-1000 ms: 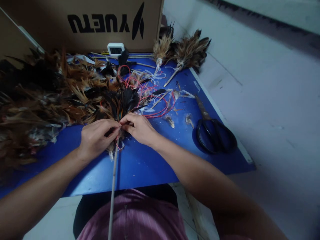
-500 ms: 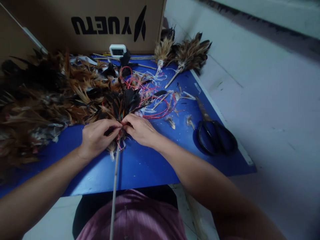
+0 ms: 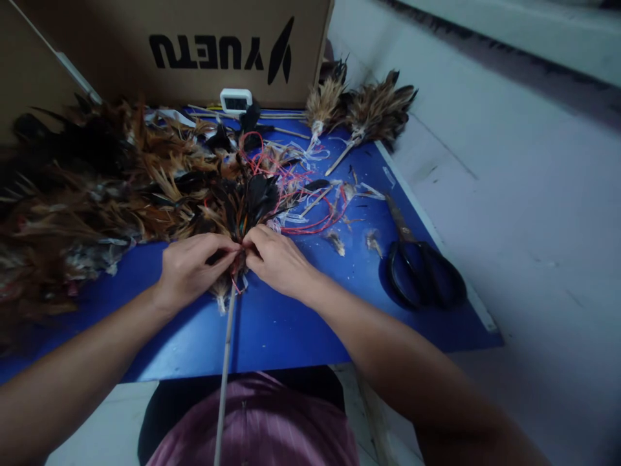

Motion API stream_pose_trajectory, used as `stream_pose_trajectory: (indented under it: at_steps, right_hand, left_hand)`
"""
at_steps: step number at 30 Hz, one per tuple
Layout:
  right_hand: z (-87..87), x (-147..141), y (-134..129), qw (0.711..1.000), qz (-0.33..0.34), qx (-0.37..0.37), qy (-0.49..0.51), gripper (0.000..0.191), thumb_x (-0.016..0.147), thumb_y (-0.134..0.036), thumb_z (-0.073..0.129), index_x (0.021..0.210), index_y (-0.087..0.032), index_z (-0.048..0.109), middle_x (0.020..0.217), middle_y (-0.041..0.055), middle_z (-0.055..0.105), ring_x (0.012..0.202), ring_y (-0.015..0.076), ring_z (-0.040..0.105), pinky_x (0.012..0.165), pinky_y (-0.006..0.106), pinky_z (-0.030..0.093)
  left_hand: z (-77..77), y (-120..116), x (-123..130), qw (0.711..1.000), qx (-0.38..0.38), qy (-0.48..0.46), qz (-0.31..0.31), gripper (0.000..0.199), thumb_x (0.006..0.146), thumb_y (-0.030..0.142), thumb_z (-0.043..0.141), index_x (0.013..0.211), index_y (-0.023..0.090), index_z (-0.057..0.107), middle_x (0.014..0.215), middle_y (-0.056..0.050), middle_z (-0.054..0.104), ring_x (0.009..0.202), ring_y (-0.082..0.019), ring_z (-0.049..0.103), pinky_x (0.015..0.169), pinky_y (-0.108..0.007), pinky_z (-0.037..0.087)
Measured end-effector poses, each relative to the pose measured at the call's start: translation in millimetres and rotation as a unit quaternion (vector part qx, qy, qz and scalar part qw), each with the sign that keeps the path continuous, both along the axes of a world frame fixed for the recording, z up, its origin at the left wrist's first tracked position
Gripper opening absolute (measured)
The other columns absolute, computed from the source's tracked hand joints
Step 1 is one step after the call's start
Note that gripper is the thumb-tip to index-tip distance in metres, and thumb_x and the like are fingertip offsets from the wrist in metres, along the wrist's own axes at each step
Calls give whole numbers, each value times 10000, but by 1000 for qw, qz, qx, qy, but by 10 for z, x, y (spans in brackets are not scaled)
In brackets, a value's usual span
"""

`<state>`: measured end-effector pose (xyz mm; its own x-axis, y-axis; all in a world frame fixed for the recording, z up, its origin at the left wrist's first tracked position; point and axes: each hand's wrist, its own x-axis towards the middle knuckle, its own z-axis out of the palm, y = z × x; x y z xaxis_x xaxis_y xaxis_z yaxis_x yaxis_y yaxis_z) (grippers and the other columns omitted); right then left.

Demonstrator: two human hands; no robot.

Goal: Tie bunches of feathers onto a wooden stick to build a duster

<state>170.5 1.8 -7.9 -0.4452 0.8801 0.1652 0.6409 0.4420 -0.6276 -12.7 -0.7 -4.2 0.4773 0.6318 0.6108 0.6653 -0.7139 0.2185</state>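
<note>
A bundle of dark feathers point(image 3: 255, 197) sits at the top of a thin stick point(image 3: 226, 362) that runs down past the table's front edge. My left hand point(image 3: 196, 265) pinches the base of the bundle from the left, thumb and index finger together. From the right, my right hand point(image 3: 274, 259) closes its fingertips on the same spot, almost touching the left ones. Red string point(image 3: 236, 282) shows just below the fingertips; what exactly each pinch holds is too small to tell.
Loose brown and black feathers point(image 3: 121, 175) heap at the left of the blue table point(image 3: 291, 323). Black scissors point(image 3: 420, 272) lie right. Feathered sticks point(image 3: 381, 107), tangled red string point(image 3: 315, 226), a white device point(image 3: 236, 101) and a cardboard box point(image 3: 194, 16) are behind.
The whole view has shifted slightly, so things appear a little further right and lower. My right hand's fingertips have moved slightly apart from the left ones.
</note>
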Motion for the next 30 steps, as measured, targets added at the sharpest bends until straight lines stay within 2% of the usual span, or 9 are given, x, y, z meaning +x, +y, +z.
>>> stream_pose_trajectory:
  at_steps: [7, 15, 21, 30]
  right_hand:
    - [8, -5, -27, 1000, -1, 12, -24, 158, 874, -156, 419, 930, -153, 568, 962, 78, 594, 862, 176, 551, 761, 305, 415]
    - [48, -5, -53, 997, -14, 17, -70, 174, 878, -160, 413, 953, -150, 569, 986, 95, 603, 865, 192, 565, 737, 314, 424]
    - [66, -9, -71, 994, -25, 23, -100, 188, 880, -160, 413, 965, -143, 579, 993, 102, 610, 842, 197, 575, 701, 317, 422]
    - [64, -18, -80, 993, -33, 36, -108, 191, 879, -169, 418, 973, -150, 583, 994, 101, 617, 847, 197, 582, 698, 312, 425]
  left_hand:
    - [22, 39, -48, 1000, -18, 13, -19, 17, 825, 216, 642, 812, 219, 653, 784, 6, 747, 687, -144, 708, 607, -248, 535]
    - [125, 89, -84, 996, -60, 34, -51, 79, 846, 260, 602, 791, 232, 651, 769, 8, 742, 674, -143, 705, 605, -242, 531]
    - [125, 141, -155, 995, -59, 57, -63, 49, 839, 269, 616, 818, 243, 652, 772, 14, 742, 661, -140, 703, 590, -236, 520]
    - [133, 158, -191, 990, -100, 66, -69, 69, 846, 280, 603, 867, 262, 666, 782, 23, 742, 667, -135, 698, 626, -226, 526]
